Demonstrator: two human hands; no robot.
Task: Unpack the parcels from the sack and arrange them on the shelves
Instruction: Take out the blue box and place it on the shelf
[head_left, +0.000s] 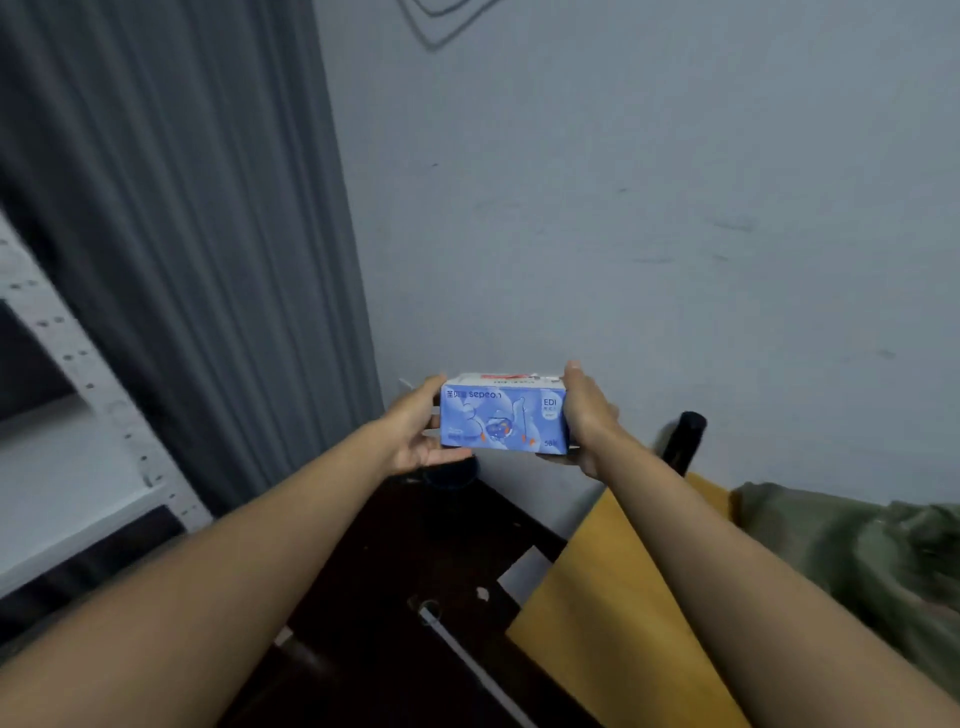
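two hands (415, 426) (584, 415) around blue parcel (503, 418)

Blue parcel (503, 420) printed with paler blue cartoon shapes, small orange marks and white lettering, its top white with a red stripe. Left of the parcel: dark grey pleated curtain (197, 249), then white shelves (78, 467) with perforated uprights. Behind the parcel: pale grey-blue wall (649, 208). Below the parcel: dark brown floor (395, 561). Right of the parcel: mustard-yellow sheet (597, 613), olive-green sack (852, 551).
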